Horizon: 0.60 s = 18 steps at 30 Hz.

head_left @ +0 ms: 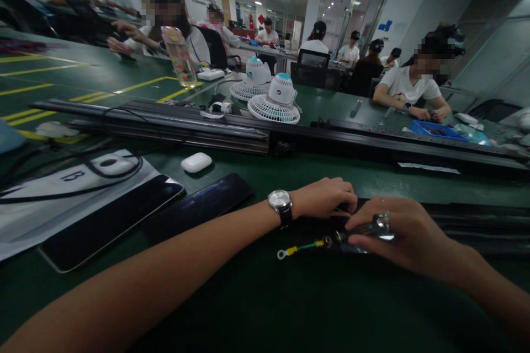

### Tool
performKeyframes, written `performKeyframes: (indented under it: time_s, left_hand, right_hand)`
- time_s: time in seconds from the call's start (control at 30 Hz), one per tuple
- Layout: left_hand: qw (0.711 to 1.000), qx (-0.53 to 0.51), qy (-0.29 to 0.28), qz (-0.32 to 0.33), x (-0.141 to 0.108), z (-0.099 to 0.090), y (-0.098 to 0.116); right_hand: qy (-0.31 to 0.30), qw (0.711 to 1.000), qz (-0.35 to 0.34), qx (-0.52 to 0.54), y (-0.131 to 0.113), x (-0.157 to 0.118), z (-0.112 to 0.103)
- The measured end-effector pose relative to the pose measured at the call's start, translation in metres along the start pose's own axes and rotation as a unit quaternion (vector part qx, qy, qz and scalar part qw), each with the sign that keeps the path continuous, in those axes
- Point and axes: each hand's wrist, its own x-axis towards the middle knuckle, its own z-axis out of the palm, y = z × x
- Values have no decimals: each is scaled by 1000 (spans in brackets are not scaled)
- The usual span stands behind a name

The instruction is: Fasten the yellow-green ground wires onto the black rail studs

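Note:
My right hand (401, 226) is closed around a shiny metal cylindrical piece (372, 229), its kind unclear, with a dark end pointing left. Just left of that end lies a short green wire (307, 246) with yellow sleeves and a ring terminal (282, 254) at its tip. Beside the right hand, my left hand (327, 198) has its fingers curled inward over a dark strip; whatever they grip is hidden. A silver-faced watch (279, 201) is on the left wrist. Long black strips (464, 220) run behind and right of my right hand.
Two dark phones (111, 223) and a white earbud case (196, 162) lie to the left, near a paper (28, 215) crossed by black cable. Long black profiles (174, 132) span the table behind. Beyond them stand two white fans (275, 102) and a bottle (180, 60). Several people sit around.

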Motion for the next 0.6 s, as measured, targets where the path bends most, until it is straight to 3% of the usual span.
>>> performKeyframes:
  time_s: [0.13, 0.6]
  left_hand:
    - [1000, 3, -5, 3, 0, -2, 1]
    - [1000, -3, -6, -1, 0, -2, 1]
  right_hand:
    - [-15, 999, 47, -15, 2, -1, 3]
    - [-84, 990, 115, -5, 4, 4, 10]
